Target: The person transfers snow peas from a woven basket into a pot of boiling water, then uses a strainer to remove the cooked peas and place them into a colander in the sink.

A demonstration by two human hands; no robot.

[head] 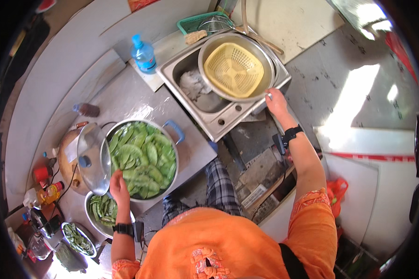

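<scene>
My right hand (276, 102) grips the near right rim of a wide steel basin (201, 66), which sits partly over a stainless-steel sink (209, 126). Inside the basin lies a yellow plastic colander (234, 69) with nothing in it. My left hand (119, 187) is at the lower left rim of a large pot (177, 164) filled with flat green bean pods (139, 153) in liquid. Beside its fingers a glass lid (93, 158) with a blue knob stands tilted against the pot; its contact with the hand is unclear. One blue pot handle (174, 130) shows on the far side.
A smaller bowl of pods (103, 211) and an oval dish of cut greens (77, 239) stand at left. Behind are a dark bottle (87, 110) and a blue jug (144, 55). A whitish plastic bag (194, 83) lies in the sink; a wire strainer (216, 23) rests behind.
</scene>
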